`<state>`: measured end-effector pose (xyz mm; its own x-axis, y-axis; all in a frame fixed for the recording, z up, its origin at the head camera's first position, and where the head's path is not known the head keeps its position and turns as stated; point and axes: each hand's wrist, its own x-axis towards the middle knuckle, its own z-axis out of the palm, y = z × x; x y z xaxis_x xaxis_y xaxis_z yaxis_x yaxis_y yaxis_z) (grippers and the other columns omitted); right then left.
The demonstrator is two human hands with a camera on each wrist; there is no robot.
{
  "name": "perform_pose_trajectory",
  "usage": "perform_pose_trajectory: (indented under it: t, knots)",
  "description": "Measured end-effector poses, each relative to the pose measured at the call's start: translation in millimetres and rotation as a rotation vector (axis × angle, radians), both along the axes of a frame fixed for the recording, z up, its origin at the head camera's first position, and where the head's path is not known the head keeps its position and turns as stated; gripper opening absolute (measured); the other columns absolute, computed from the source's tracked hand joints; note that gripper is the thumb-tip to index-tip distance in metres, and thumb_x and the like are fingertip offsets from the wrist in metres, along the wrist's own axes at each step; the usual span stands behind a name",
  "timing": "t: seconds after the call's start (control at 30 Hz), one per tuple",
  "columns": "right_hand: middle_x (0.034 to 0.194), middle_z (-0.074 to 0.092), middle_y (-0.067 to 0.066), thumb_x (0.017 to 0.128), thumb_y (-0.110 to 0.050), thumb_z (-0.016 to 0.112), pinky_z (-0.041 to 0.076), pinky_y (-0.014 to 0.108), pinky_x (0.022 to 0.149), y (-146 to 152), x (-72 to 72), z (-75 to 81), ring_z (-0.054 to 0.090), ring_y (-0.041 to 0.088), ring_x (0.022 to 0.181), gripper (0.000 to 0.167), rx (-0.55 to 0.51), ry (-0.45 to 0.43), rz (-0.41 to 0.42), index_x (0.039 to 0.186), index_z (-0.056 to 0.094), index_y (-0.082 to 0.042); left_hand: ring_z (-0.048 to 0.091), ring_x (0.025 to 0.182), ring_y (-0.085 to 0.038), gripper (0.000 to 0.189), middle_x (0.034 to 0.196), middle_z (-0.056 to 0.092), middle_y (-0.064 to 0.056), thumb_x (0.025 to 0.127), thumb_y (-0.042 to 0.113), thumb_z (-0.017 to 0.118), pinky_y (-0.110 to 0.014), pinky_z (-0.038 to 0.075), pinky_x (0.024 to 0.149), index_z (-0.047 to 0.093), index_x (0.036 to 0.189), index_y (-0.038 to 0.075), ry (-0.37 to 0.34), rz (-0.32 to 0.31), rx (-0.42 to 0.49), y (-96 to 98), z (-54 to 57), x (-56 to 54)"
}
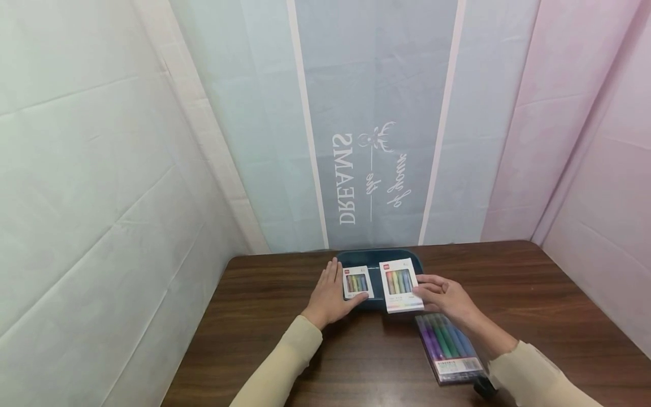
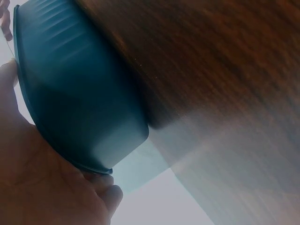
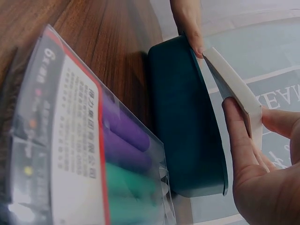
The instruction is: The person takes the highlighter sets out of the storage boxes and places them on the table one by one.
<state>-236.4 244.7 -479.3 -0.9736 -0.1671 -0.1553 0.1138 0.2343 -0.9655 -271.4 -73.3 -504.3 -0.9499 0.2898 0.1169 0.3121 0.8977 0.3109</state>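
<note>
My left hand (image 1: pixel 330 294) rests along the left side of a dark teal plastic bin (image 1: pixel 376 257), fingers straight and thumb over its front rim. Inside it, at the left, a small white box (image 1: pixel 358 294) shows a row of coloured sticks through a window and lies close to that thumb. My right hand (image 1: pixel 447 299) pinches a second, similar white box (image 1: pixel 402 305) by its right edge, thumb on one face and fingers on the other. This box is tilted over the bin's right part, and in the right wrist view it stands above the rim.
On the brown wood table (image 1: pixel 254 316), a clear pack of thick purple, green and blue pens (image 1: pixel 447 345) lies in front of the bin, below my right forearm. A small black object (image 1: pixel 485 388) is by the right sleeve. Printed cloth (image 1: pixel 376 85) hangs behind.
</note>
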Motion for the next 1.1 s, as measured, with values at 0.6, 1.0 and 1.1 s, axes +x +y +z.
perform_pose_trajectory:
  t: [0.6, 1.0, 1.1]
  knots:
    - [0.137, 0.070, 0.018, 0.102, -0.034, 0.077, 0.064, 0.039, 0.090, 9.4, 22.5, -15.2, 0.077, 0.024, 0.106, 0.074, -0.041, 0.015, 0.017, 0.159, 0.045, 0.002, 0.019, 0.165, -0.034, 0.114, 0.178, 0.017, -0.020, 0.098, 0.081, 0.051, -0.046, 0.021, 0.133, 0.025, 0.168, -0.004, 0.058, 0.009, -0.005, 3.1, -15.4, 3.3]
    - [0.139, 0.069, 0.021, 0.104, -0.033, 0.074, 0.064, 0.040, 0.090, 13.7, 36.1, -25.3, 0.076, 0.027, 0.110, 0.072, -0.043, -0.026, 0.034, 0.159, 0.044, 0.003, 0.017, 0.165, -0.033, 0.113, 0.178, 0.016, -0.019, 0.098, 0.080, 0.053, -0.046, 0.021, 0.133, 0.025, 0.168, -0.004, 0.051, 0.010, -0.009, 4.2, -12.8, 8.9]
    - [0.139, 0.069, 0.021, 0.105, -0.033, 0.073, 0.064, 0.039, 0.090, 14.6, 38.6, -27.1, 0.076, 0.027, 0.111, 0.071, -0.040, -0.024, 0.040, 0.158, 0.044, 0.003, 0.018, 0.165, -0.034, 0.113, 0.178, 0.016, -0.020, 0.098, 0.080, 0.053, -0.046, 0.022, 0.133, 0.026, 0.167, -0.004, 0.059, 0.014, -0.010, 4.7, -13.8, 8.9]
